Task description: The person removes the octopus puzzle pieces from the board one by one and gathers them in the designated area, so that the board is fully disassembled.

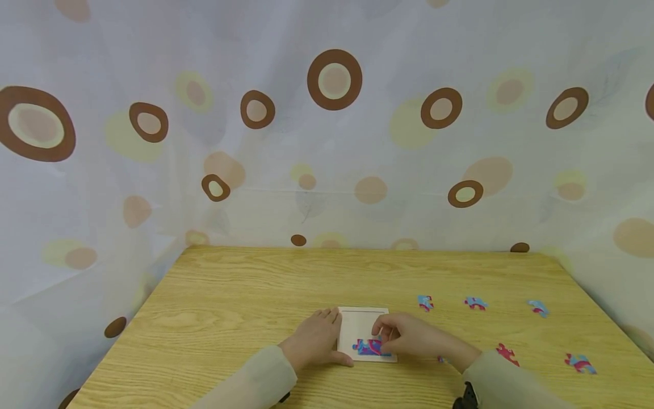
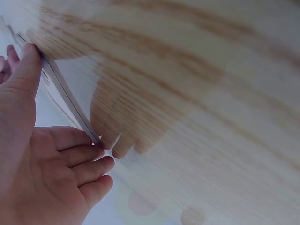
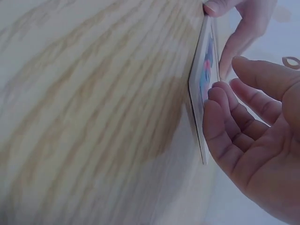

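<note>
A shallow white puzzle tray [image 1: 357,322] lies flat on the table, with joined blue, pink and purple jigsaw pieces [image 1: 365,347] along its near side. My left hand [image 1: 317,339] rests against the tray's left edge, its thumb at the near corner and its fingers at the far one; the left wrist view shows that edge [image 2: 70,98] between them. Over the joined pieces is my right hand [image 1: 406,335], fingertips at the pieces. In the right wrist view its fingers [image 3: 220,126] bend loosely, the thumb stands apart, and no piece shows between them.
Loose jigsaw pieces lie to the right: a blue and red one [image 1: 425,303], another behind [image 1: 476,303], a pale blue one [image 1: 538,308], a red one [image 1: 507,354] and a multicoloured one [image 1: 580,363]. A small piece [image 1: 441,359] is partly hidden by the right wrist. Patterned cloth [image 1: 334,216] hangs behind the wooden table.
</note>
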{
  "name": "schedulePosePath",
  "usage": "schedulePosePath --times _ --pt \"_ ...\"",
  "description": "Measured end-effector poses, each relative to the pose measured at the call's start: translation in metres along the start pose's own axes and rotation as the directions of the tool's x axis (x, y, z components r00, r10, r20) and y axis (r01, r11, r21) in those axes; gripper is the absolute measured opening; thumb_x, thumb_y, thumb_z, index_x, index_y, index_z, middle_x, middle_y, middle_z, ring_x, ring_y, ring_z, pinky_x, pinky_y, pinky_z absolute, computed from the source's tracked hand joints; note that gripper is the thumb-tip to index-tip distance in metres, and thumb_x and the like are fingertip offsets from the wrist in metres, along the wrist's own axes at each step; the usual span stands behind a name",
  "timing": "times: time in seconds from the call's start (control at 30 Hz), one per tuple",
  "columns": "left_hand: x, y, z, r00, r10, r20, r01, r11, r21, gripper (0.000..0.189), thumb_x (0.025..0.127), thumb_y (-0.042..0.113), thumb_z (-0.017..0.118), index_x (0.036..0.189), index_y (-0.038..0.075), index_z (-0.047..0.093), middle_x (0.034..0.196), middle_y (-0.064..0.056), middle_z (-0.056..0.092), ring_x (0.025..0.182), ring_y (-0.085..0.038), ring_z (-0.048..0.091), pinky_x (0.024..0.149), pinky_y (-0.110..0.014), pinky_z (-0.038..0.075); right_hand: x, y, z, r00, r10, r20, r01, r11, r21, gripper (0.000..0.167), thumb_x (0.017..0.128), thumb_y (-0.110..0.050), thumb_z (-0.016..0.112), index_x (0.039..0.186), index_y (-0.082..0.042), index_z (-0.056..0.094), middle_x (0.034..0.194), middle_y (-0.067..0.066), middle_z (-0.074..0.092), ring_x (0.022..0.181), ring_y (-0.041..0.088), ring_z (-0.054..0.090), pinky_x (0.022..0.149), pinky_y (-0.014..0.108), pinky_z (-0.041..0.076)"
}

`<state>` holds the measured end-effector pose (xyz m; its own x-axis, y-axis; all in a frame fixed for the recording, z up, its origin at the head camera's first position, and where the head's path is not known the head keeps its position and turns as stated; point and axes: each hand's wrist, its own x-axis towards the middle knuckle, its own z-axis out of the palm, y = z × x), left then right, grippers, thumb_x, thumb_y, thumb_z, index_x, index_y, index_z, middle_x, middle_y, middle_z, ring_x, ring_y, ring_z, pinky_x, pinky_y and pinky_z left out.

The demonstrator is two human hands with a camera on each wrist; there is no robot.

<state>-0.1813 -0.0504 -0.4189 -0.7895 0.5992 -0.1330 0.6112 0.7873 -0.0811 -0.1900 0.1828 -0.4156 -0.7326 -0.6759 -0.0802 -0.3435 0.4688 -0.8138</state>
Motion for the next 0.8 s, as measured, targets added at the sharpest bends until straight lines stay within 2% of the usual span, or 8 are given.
schedulePosePath --times 0.3,0.47,0.8 --pt "0.001 -0.002 0.002 1.000 0.012 -0.010 -0.012 1.000 0.008 0.098 0.075 0.073 0.046 0.136 -0.004 0.039 0.138 -0.015 0.041 0.126 -0.024 0.038 0.104 -0.032 0.030 0.012 0.000 0.009 1.000 0.019 -0.009 -0.020 0.999 -0.049 0.014 0.083 -0.004 0.066 0.096 -0.005 0.062 0.078 -0.001 0.054 0.069 0.013 0.050 0.059 0.024 0.045" --pt "0.000 -0.001 0.003 1.000 0.009 -0.007 -0.009 1.000 0.009 0.098 0.075 0.073 0.046 0.137 -0.003 0.039 0.139 -0.014 0.040 0.127 -0.024 0.038 0.104 -0.032 0.030 0.016 0.001 0.012 0.999 0.030 -0.023 -0.032 0.995 -0.091 0.010 0.082 -0.001 0.066 0.090 -0.006 0.063 0.073 -0.003 0.053 0.063 0.009 0.047 0.053 0.022 0.041" --pt "0.001 -0.001 0.002 1.000 0.005 0.002 -0.005 1.000 0.002 0.099 0.075 0.074 0.045 0.137 -0.003 0.039 0.139 -0.014 0.040 0.127 -0.023 0.037 0.105 -0.032 0.029 0.017 -0.002 0.013 0.997 0.076 -0.013 -0.076 0.995 -0.066 0.005 0.083 0.000 0.064 0.086 -0.004 0.063 0.069 -0.002 0.052 0.059 0.010 0.045 0.049 0.021 0.037"
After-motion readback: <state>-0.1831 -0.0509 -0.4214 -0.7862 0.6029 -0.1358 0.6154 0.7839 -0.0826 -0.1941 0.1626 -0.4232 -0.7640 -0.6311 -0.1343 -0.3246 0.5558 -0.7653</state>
